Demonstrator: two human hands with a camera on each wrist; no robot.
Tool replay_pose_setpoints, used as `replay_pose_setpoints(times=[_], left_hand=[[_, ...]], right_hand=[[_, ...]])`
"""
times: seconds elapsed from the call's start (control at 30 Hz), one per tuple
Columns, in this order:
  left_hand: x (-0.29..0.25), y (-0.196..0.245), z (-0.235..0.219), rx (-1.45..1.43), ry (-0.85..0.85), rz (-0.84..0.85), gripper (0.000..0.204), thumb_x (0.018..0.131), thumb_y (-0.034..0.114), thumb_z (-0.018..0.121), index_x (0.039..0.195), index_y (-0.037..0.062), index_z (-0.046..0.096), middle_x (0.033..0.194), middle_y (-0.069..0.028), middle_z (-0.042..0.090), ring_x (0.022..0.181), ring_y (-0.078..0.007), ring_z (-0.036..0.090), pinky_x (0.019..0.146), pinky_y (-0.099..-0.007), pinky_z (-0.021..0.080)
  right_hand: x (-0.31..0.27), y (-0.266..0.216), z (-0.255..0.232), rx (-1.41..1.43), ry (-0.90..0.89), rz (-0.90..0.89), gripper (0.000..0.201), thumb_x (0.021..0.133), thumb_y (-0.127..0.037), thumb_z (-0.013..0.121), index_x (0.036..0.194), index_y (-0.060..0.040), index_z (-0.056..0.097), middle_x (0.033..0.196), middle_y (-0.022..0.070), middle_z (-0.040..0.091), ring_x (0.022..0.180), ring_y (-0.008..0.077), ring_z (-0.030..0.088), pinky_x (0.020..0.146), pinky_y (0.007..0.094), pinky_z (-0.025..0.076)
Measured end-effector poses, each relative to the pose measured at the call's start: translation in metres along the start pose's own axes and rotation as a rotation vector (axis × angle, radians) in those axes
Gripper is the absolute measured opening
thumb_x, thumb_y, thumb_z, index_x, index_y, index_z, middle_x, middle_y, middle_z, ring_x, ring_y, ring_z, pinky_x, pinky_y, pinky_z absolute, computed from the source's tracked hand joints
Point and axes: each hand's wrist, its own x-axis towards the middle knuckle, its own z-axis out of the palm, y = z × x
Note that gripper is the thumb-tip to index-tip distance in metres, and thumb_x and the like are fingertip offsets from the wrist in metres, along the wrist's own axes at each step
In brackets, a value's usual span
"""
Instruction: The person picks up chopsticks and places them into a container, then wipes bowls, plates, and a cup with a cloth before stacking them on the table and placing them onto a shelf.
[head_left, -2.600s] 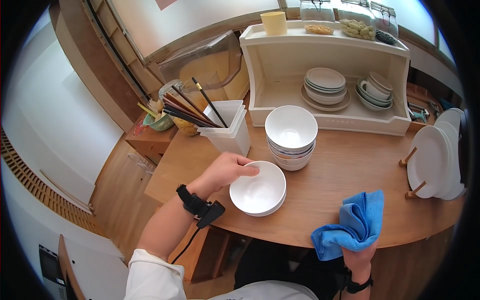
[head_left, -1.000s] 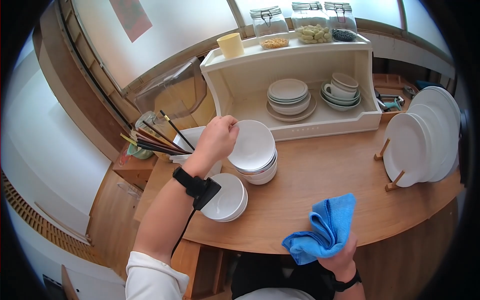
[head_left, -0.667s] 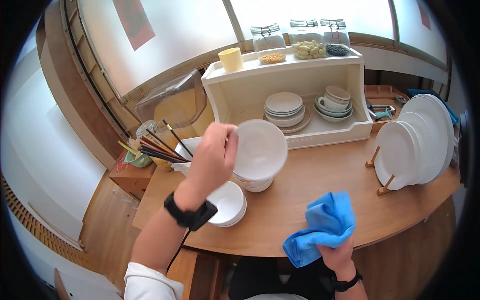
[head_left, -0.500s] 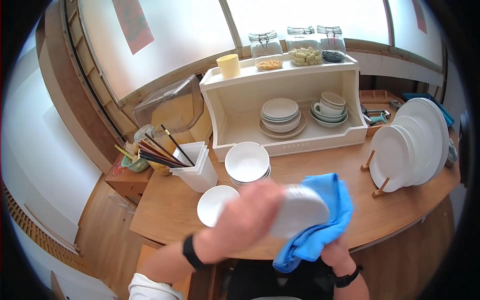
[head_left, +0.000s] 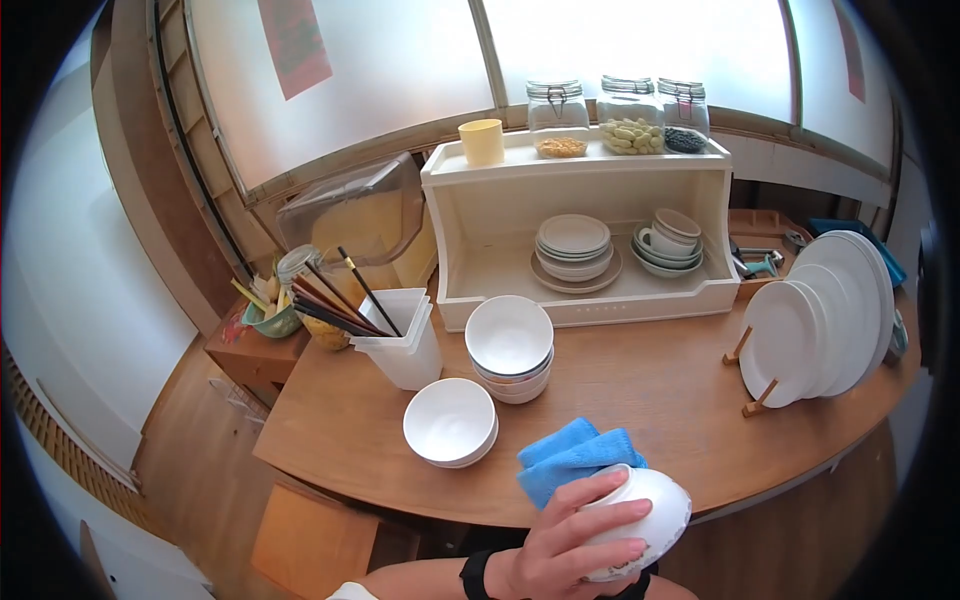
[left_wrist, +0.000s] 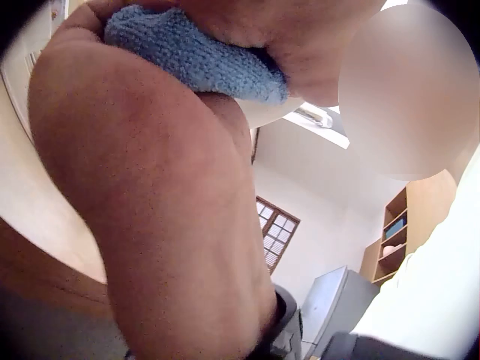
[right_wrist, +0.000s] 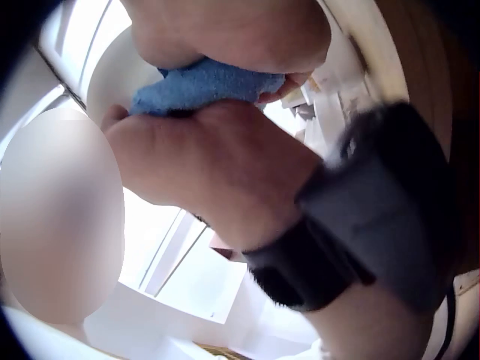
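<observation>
In the head view my left hand (head_left: 580,540) holds a white bowl (head_left: 655,520) near the front table edge, its fingers spread over the outside. The bowl is tipped on its side with its foot showing and small marks along the rim. A folded blue cloth (head_left: 572,462) sticks out behind it. My right hand (right_wrist: 232,34) is hidden behind the bowl in the head view. In the right wrist view it holds the blue cloth (right_wrist: 202,86) bunched against the bowl (right_wrist: 120,75), opposite the left hand. Two bowls (head_left: 450,425) stand stacked at the left, with a taller bowl stack (head_left: 510,340) behind.
A white holder (head_left: 405,350) with chopsticks stands at the left of the wooden table (head_left: 640,400). Behind is a cream shelf (head_left: 590,313) with stacked dishes and glass jars (head_left: 630,125) on top. White plates (head_left: 790,340) stand in a rack at the right.
My left hand has lifted a bowl off the taller stack, carried it right and toward me, and tipped it against the cloth. My right hand has gone behind the bowl.
</observation>
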Motion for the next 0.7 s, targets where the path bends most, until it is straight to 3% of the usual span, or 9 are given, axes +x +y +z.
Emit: replay_pose_setpoints(times=[0.13,0.2,0.23,0.33,0.5,0.6,0.7], left_hand=[[-0.013,-0.004,-0.004,0.050,0.088,-0.121,0.046,0.081,0.012,0.069,0.123,0.0047,0.051,0.131,-0.0281,0.047,0.120,-0.0475,0.047,0.098,-0.0501,0.040],[-0.007,0.003,-0.014,-0.086,0.005,-0.237,0.059,0.079,0.010,0.069,0.131,0.0039,0.042,0.136,-0.0301,0.040,0.121,-0.0461,0.046,0.100,-0.0499,0.037],[-0.001,0.010,-0.019,-0.155,0.010,-0.293,0.053,0.079,0.009,0.068,0.128,0.0018,0.047,0.130,-0.0302,0.045,0.117,-0.0432,0.049,0.101,-0.0499,0.035],[0.010,0.021,-0.035,-0.133,-0.043,-0.266,0.046,0.080,0.011,0.066,0.122,0.0002,0.052,0.125,-0.0293,0.049,0.114,-0.0407,0.051,0.101,-0.0495,0.035],[-0.018,0.002,-0.008,-0.091,0.084,-0.143,0.043,0.081,0.015,0.065,0.120,0.0012,0.054,0.124,-0.0278,0.050,0.114,-0.0408,0.050,0.102,-0.0499,0.035],[-0.019,0.008,-0.006,-0.130,0.154,-0.153,0.046,0.081,0.015,0.066,0.123,0.0025,0.053,0.127,-0.0279,0.047,0.113,-0.0404,0.050,0.101,-0.0508,0.037],[-0.008,0.012,-0.024,-0.059,-0.003,-0.154,0.052,0.079,0.013,0.067,0.127,0.0042,0.051,0.128,-0.0274,0.044,0.111,-0.0413,0.049,0.100,-0.0517,0.038]], right_hand=[[0.005,0.006,0.004,-0.042,-0.055,0.021,0.042,0.092,-0.017,0.058,0.128,0.0007,0.048,0.125,0.0159,0.056,0.112,0.0262,0.057,0.095,0.0396,0.049],[0.009,0.009,0.006,-0.064,-0.083,0.038,0.042,0.091,-0.017,0.058,0.128,0.0006,0.048,0.125,0.0159,0.056,0.112,0.0263,0.057,0.095,0.0395,0.048],[0.009,0.012,0.007,-0.075,-0.094,0.050,0.042,0.091,-0.017,0.058,0.128,0.0006,0.048,0.125,0.0158,0.056,0.112,0.0263,0.057,0.095,0.0395,0.048],[0.013,0.015,0.010,-0.110,-0.132,0.064,0.042,0.091,-0.016,0.059,0.128,0.0005,0.048,0.125,0.0157,0.056,0.112,0.0264,0.057,0.095,0.0393,0.048],[0.018,0.024,0.020,-0.155,-0.208,0.099,0.042,0.090,-0.016,0.059,0.127,0.0004,0.048,0.125,0.0155,0.056,0.112,0.0266,0.057,0.095,0.0391,0.047],[0.018,0.031,0.024,-0.177,-0.238,0.121,0.042,0.090,-0.016,0.060,0.127,0.0003,0.048,0.125,0.0154,0.056,0.112,0.0267,0.057,0.095,0.0390,0.047],[0.020,0.037,0.029,-0.201,-0.281,0.144,0.042,0.090,-0.016,0.060,0.127,0.0002,0.049,0.125,0.0152,0.056,0.112,0.0268,0.057,0.096,0.0389,0.047]])
